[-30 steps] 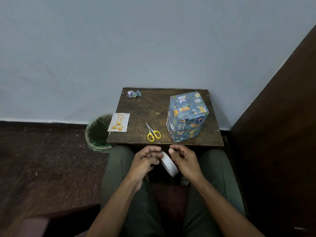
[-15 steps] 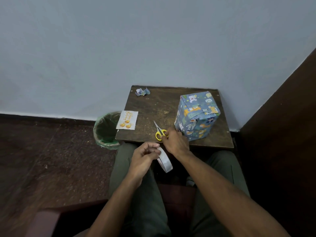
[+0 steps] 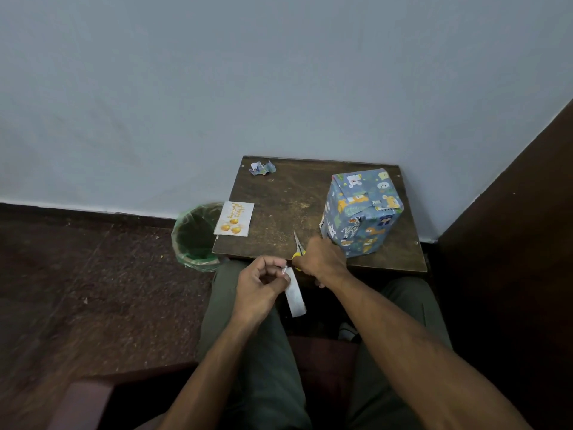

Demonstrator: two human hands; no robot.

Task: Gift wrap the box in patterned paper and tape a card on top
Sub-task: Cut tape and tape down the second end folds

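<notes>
The box (image 3: 361, 212), wrapped in blue paper with animal prints, stands on the right side of a small dark wooden table (image 3: 288, 206). A white birthday card (image 3: 234, 218) with gold balloons lies at the table's left edge, overhanging it. My left hand (image 3: 259, 282) pinches a roll of white tape (image 3: 295, 294) that hangs over my lap, just below the table's front edge. My right hand (image 3: 322, 259) grips the yellow-handled scissors (image 3: 298, 246) at the table's front edge, blades pointing away from me.
A crumpled scrap of wrapping paper (image 3: 262, 168) lies at the table's far left corner. A green-lined bin (image 3: 195, 235) stands on the floor left of the table. A pale wall is behind, a dark panel at the right.
My right hand left the tape roll, reached forward to the table and closed on the scissors. My left hand kept the tape roll. The view shifted slightly left.
</notes>
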